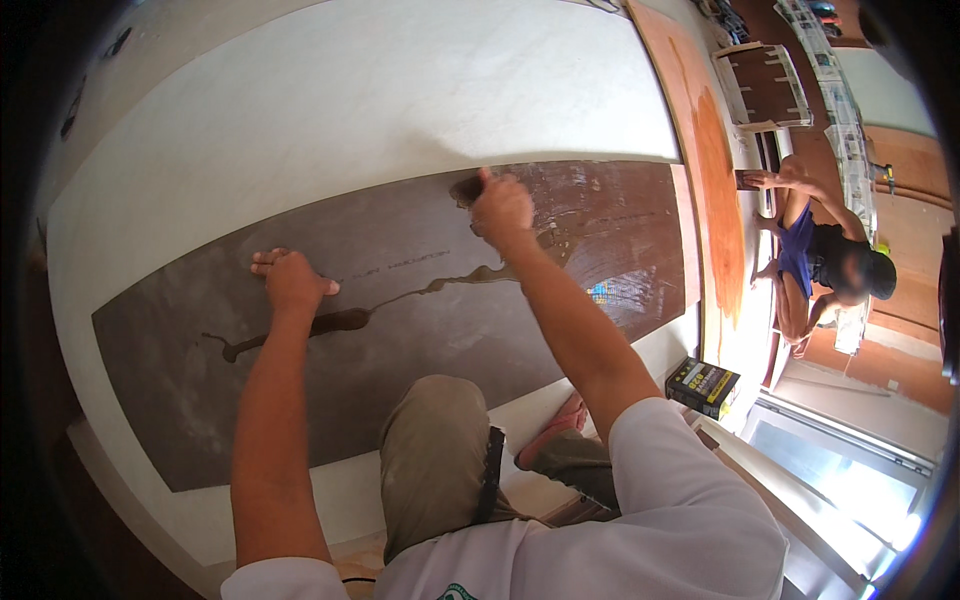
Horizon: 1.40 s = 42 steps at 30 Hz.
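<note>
A large dark grey-brown sheet (pixel 420 345) lies flat across the pale surface in front of me. A trail of brown, glossy glue (pixel 440 285) runs along its middle, and a wet, streaked film covers its right part. My right hand (pixel 503 210) is closed round a small dark spreader (pixel 466 190), near the sheet's far edge by the wet film. The hand partly hides the tool. My left hand (pixel 293 283) leans on the dry left part, beyond the glue trail, with its fingers and thumb spread and nothing held.
An orange-brown wooden board (pixel 690 120) with a wet-looking patch lies to the right. Near my right elbow stands a black and yellow tin (pixel 702 388). At far right another person (pixel 825 250) crouches beside brown panels and newspaper strips (pixel 845 130). My knee rests by the sheet's near edge.
</note>
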Tool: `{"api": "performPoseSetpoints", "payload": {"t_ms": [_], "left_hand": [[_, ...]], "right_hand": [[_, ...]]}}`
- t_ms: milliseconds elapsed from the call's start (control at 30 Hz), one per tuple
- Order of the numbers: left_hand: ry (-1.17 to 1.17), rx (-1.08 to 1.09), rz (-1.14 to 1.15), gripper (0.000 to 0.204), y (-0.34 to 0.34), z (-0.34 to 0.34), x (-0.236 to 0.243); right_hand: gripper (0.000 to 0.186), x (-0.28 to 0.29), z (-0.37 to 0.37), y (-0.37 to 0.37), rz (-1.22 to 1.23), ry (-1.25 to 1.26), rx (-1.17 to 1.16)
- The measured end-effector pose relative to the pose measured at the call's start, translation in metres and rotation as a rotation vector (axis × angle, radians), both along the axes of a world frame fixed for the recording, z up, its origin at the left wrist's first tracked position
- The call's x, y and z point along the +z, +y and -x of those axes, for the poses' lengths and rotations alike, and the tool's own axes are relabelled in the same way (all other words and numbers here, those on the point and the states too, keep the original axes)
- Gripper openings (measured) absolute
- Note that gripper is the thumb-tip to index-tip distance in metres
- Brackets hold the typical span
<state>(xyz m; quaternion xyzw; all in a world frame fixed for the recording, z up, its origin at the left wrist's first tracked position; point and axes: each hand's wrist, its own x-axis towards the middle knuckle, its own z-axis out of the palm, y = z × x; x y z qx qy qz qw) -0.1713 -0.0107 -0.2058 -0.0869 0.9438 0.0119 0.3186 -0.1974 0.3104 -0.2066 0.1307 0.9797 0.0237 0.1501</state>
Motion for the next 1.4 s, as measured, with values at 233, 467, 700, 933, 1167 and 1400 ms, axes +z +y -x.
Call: {"api": "performPoseSetpoints", "payload": {"t_ms": [233, 467, 700, 933, 1167, 1400], "left_hand": [[0.117, 0.009, 0.036, 0.104, -0.008, -0.012, -0.016], [0.117, 0.043, -0.045, 0.103, -0.004, -0.008, -0.011], [0.016, -0.053, -0.009, 0.107, 0.003, 0.001, 0.0], [0.073, -0.072, 0.02, 0.099, -0.006, -0.008, 0.005], [0.126, -0.059, 0.001, 0.106, 0.001, -0.01, -0.002], [0.089, -0.055, -0.035, 0.099, -0.003, -0.009, -0.004]], "right_hand": [[0.032, 0.015, -0.022, -0.032, 0.293, 0.107, 0.127], [0.038, -0.002, 0.009, 0.047, 0.073, 0.101, -0.11], [0.036, -0.012, 0.004, -0.09, 0.18, -0.015, 0.083], [0.029, 0.02, -0.023, -0.099, 0.409, 0.104, 0.088], [0.028, 0.005, -0.037, 0.073, -0.038, 0.108, -0.262], [0.031, 0.005, -0.103, -0.047, 0.232, 0.043, 0.231]]}}
